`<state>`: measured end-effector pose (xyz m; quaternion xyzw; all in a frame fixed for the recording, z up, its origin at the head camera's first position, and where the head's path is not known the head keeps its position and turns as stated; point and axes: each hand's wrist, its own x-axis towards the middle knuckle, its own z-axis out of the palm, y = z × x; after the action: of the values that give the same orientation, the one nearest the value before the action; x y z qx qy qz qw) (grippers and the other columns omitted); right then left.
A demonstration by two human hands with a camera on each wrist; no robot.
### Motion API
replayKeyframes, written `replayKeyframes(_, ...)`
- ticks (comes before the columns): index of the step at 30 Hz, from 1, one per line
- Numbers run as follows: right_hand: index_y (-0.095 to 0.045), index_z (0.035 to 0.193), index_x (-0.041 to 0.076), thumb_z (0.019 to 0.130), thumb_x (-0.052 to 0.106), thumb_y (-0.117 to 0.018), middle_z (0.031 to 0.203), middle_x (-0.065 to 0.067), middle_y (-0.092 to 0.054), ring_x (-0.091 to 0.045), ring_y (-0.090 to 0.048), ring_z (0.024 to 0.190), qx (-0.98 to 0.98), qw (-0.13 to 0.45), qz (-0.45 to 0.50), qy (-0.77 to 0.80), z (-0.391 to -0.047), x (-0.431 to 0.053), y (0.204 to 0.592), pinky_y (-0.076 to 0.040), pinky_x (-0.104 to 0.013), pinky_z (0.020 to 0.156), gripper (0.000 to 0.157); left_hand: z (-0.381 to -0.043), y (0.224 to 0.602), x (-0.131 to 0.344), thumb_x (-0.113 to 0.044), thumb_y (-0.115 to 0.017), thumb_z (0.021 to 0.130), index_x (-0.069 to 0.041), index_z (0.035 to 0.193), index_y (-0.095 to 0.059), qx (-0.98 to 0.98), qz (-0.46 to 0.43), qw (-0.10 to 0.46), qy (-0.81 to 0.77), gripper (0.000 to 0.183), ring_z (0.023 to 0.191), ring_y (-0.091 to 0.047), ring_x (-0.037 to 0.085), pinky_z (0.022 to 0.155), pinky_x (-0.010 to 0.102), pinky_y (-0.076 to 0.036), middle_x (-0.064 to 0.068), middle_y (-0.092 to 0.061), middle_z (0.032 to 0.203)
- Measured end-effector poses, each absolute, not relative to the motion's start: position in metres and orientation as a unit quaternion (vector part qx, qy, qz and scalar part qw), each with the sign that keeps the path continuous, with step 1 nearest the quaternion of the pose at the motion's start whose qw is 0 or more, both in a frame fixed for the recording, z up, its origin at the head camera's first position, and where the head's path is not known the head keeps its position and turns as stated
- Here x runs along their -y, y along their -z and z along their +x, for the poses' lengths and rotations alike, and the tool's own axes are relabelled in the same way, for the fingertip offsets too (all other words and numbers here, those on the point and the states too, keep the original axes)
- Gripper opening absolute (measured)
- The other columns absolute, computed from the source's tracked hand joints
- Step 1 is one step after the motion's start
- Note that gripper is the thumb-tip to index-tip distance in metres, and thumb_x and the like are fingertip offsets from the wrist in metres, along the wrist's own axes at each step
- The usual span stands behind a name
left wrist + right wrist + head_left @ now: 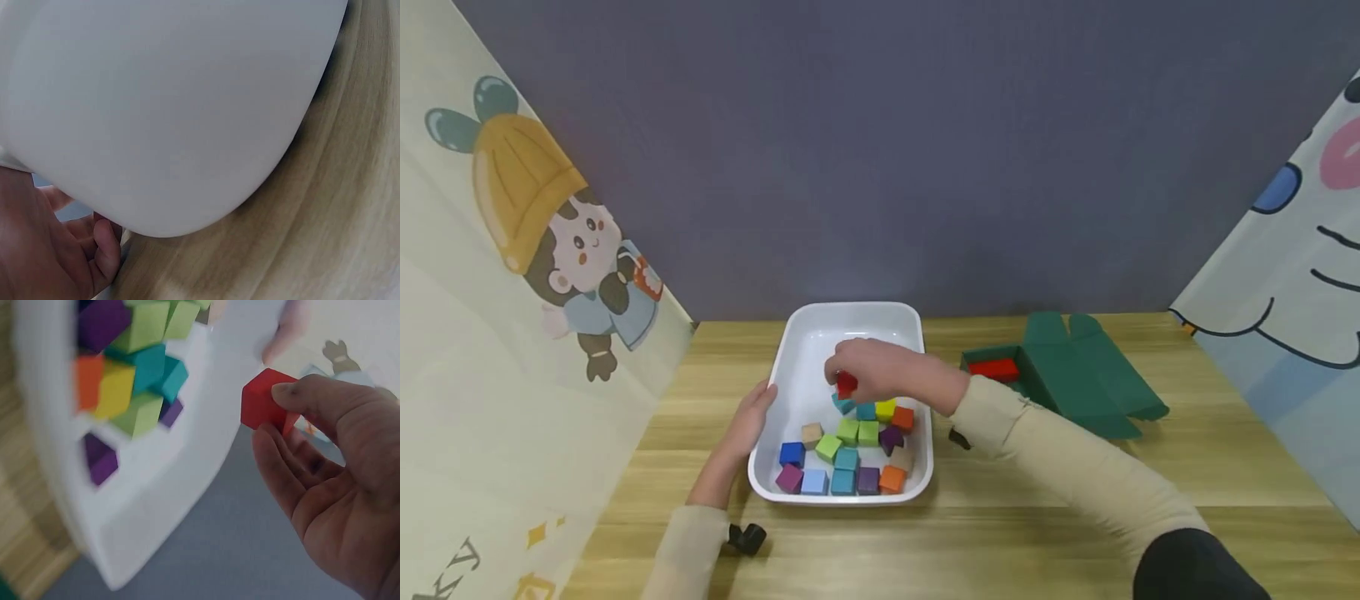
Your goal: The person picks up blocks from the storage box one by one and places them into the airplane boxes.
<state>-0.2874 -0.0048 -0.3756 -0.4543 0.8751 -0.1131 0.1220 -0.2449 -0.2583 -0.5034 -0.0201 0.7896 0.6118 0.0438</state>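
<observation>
My right hand (874,367) is over the white tray (805,333), pinching a red cube (265,400) between thumb and fingers. In the right wrist view the cube is held above the tray's inside. Several coloured cubes lie in the tray's near half, among them a yellow cube (885,410), a dark blue cube (792,454) and an orange cube (892,479). At the tray's left side my left hand (751,422) holds the rim, the thumb on top. In the left wrist view its fingers (107,247) curl by the tray's outer wall.
An open green cardboard box (1037,375) stands to the right on the wooden table (1000,533), its lid folded out to the right. Red pieces (995,370) lie inside it. A grey-blue wall (880,167) rises behind, with printed panels at both sides.
</observation>
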Motion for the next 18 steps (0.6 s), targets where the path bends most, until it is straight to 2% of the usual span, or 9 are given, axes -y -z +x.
replayKeyframes(4,-0.065,0.114,0.014,0.08,0.009,-0.078,0.097,0.005,-0.058,-0.012,-0.053,0.086,-0.89,0.106,-0.428,0.117,-0.285,-0.037,0.361,-0.051,-0.018,0.074,0.037,-0.249,0.499,0.26,-0.039,-0.029,0.107,0.001,0.148,-0.031,-0.792,-0.021,0.054,-0.607,0.057,0.111,-0.057,0.039,0.09,0.048,-0.053,0.03,-0.053,0.126)
replayKeyframes(8,-0.066,0.106,0.008,0.08,0.002,-0.073,0.091,0.003,-0.056,-0.014,-0.052,0.079,-0.894,0.085,-0.424,0.12,-0.288,-0.082,0.36,-0.051,-0.021,0.066,0.028,-0.248,0.499,0.26,-0.038,-0.028,0.107,0.0,0.15,-0.028,-0.79,-0.027,0.062,-0.61,0.058,0.114,-0.055,0.04,0.092,0.048,-0.052,0.03,-0.051,0.129)
replayKeyframes(13,-0.065,0.095,0.01,0.077,-0.004,-0.07,0.084,0.002,-0.056,-0.015,-0.05,0.073,-0.892,0.07,-0.425,0.139,-0.292,-0.129,0.366,-0.049,-0.026,0.06,0.023,-0.246,0.497,0.26,-0.035,-0.028,0.107,0.001,0.151,-0.025,-0.78,-0.028,0.063,-0.622,0.057,0.119,-0.052,0.042,0.096,0.049,-0.048,0.031,-0.048,0.133)
replayKeyframes(18,-0.065,0.095,0.011,0.077,-0.006,-0.07,0.087,0.002,-0.057,-0.016,-0.048,0.073,-0.894,0.086,-0.416,0.143,-0.295,-0.164,0.378,-0.046,-0.029,0.061,0.025,-0.246,0.497,0.258,-0.037,-0.029,0.107,0.002,0.15,-0.027,-0.785,-0.018,0.053,-0.617,0.058,0.118,-0.052,0.042,0.097,0.05,-0.048,0.031,-0.048,0.132)
